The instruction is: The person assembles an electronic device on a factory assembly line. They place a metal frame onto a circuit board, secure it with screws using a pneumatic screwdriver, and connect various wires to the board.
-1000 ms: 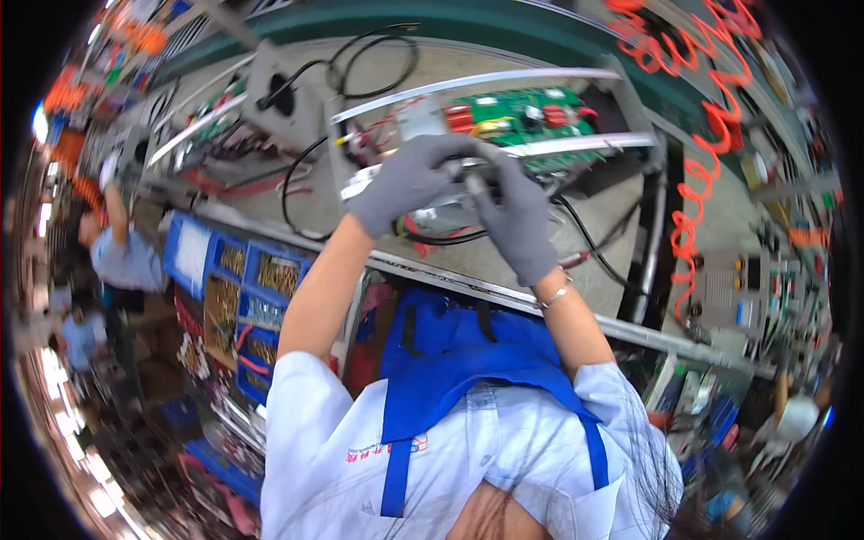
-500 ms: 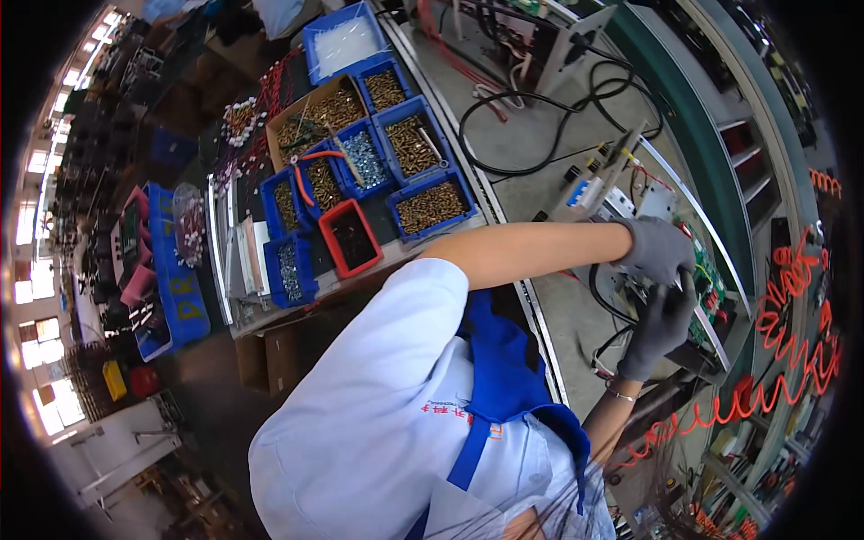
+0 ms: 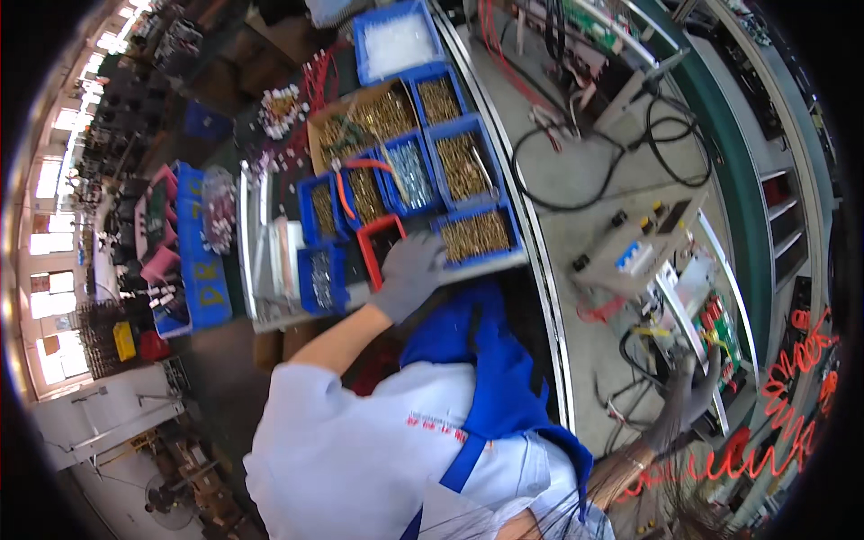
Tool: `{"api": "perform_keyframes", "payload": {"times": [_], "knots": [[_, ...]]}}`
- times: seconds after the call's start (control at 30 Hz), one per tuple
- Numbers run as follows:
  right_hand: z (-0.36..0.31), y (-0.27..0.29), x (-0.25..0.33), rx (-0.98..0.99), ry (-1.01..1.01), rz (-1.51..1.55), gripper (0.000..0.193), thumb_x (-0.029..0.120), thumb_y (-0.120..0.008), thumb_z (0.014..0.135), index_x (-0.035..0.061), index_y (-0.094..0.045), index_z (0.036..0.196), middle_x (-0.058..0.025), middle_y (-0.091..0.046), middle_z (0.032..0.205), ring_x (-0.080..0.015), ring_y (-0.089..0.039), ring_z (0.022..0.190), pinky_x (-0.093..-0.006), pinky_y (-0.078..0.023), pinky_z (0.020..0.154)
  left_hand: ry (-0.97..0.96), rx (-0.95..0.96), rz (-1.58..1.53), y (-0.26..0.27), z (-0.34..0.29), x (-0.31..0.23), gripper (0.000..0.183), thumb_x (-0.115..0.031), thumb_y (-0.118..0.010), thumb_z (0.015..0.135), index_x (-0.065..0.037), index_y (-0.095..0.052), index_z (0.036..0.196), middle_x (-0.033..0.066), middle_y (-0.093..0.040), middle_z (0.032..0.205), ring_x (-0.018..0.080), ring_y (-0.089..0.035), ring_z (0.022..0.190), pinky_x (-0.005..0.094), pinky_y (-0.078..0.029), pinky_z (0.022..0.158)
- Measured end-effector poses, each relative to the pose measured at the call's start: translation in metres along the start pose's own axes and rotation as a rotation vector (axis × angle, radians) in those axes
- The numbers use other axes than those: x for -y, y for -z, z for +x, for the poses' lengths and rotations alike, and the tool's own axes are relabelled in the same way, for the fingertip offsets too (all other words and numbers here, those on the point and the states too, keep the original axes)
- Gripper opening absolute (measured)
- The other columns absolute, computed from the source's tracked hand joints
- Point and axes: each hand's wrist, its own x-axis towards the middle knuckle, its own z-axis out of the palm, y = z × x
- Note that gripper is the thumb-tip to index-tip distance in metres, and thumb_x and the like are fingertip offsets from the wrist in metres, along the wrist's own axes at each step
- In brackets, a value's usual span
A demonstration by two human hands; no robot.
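My left hand, in a grey glove, is over the near edge of the parts bins. Its fingers reach forward between a small red bin and a blue bin of brass-coloured fasteners; nothing shows in them. My right hand, also gloved, is at the near end of an open metal electrical unit with black, yellow and blue parts on its panel. Two fingers stand apart beside the unit's metal strip and green circuit board. The right hand is somewhat blurred, and whether it presses on the strip is unclear.
Blue bins of brass-coloured and silvery fasteners stand grouped on the left bench. Pliers with orange handles lie across them. A black cable loops over the grey bench near a second unit. Orange coiled hoses hang at the right.
My left hand has left the electrical unit and swung left to the bins. My right hand stays by the unit, lower in view. The whole view has shifted somewhat.
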Motion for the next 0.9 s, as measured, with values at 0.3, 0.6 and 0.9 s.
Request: {"api": "perform_keyframes", "payload": {"times": [0.3, 0.6, 0.9], "knots": [[-0.029, -0.008, 0.013, -0.150, 0.113, -0.030, 0.065, 0.010, -0.068, 0.085, 0.0087, -0.044, 0.146, 0.0023, -0.051, 0.068, -0.0080, -0.042, 0.060, -0.0242, -0.040, 0.057, 0.086, 0.570, 0.364, -0.011, -0.008, 0.098, 0.031, -0.030, -0.071, 0.078, -0.013, -0.068, 0.104, 0.0140, -0.070, 0.096, 0.0341, -0.067, 0.089, 0.0482, -0.052, 0.075], [-0.127, 0.038, -0.056, 0.295, 0.173, -0.218, 0.047, 0.032, -0.064, 0.087, 0.0102, -0.056, 0.128, -0.0146, -0.068, 0.084, -0.0341, -0.067, 0.077, -0.0423, -0.053, 0.072, -0.151, 0.445, 0.204, -0.016, -0.017, 0.100, 0.022, -0.001, -0.056, 0.084, 0.004, -0.068, 0.101, 0.0224, -0.069, 0.089, 0.0347, -0.065, 0.078, 0.0435, -0.048, 0.072], [-0.272, 0.232, -0.313, -0.359, -0.728, -0.667, 0.035, 0.032, -0.065, 0.085, 0.0137, -0.063, 0.116, -0.0146, -0.070, 0.092, -0.0359, -0.067, 0.089, -0.0444, -0.053, 0.080, 0.105, 0.320, 0.181, -0.038, 0.006, 0.148, 0.019, -0.007, -0.057, 0.082, 0.006, -0.068, 0.090, 0.0203, -0.070, 0.080, 0.0314, -0.065, 0.074, 0.0414, -0.050, 0.069]]}}
